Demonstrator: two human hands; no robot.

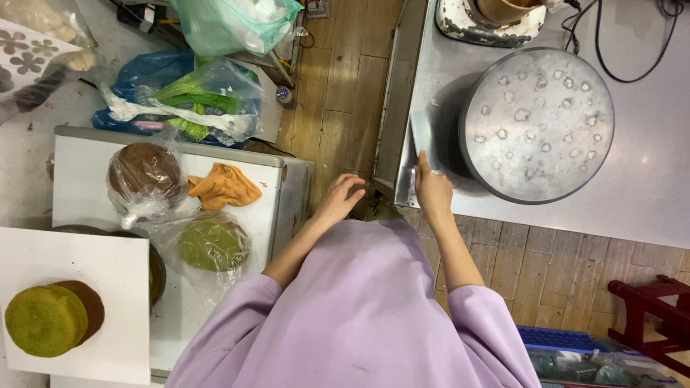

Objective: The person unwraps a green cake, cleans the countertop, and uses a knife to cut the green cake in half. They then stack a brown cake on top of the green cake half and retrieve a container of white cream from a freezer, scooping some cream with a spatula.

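My right hand (432, 188) grips flat steel scraper blade (422, 144) beside round dimpled metal turntable (536, 123); left hand (341, 199) loosely curled, empty. Risk, I judge: blade slipping off steel counter edge (402, 108), thin pinch.

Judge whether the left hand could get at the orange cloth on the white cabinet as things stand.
Probably yes. The left hand hangs empty over the floor beside the white cabinet, and the orange cloth lies uncovered near that edge, with only bagged cakes beyond it.
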